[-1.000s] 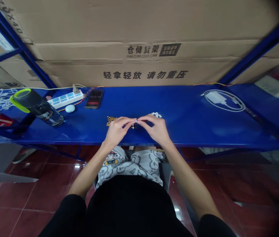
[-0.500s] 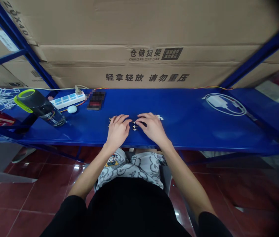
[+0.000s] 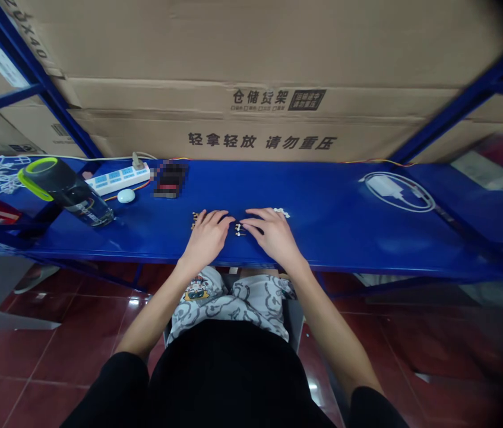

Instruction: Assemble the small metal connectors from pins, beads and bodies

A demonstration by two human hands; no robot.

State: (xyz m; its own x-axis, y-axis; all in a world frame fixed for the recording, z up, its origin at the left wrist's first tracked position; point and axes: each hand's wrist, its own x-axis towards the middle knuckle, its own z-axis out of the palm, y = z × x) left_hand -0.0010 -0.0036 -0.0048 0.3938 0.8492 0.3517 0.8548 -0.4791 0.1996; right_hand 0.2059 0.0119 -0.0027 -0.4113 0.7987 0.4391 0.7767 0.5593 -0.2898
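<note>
My left hand (image 3: 208, 236) lies palm down on the blue shelf (image 3: 331, 226), fingers stretched out, nothing in it. My right hand (image 3: 270, 233) rests flat beside it, fingers pointing left toward a few tiny white-tipped parts (image 3: 237, 229) lying between the two hands. A small pile of brownish parts (image 3: 195, 216) shows just beyond the left fingertips. A little heap of white pieces (image 3: 282, 211) sits past the right hand.
A dark bottle with a green rim (image 3: 62, 191) lies at the left, next to a white power strip (image 3: 118, 177), a pale round object (image 3: 125, 195) and a blurred dark item (image 3: 170, 179). A white charger with coiled cable (image 3: 396, 190) is at the right. Cardboard boxes (image 3: 255, 77) stand behind.
One second ago both hands were raised, pinching a small part together. They have since come down and now lie flat on the shelf, with the small parts between them.
</note>
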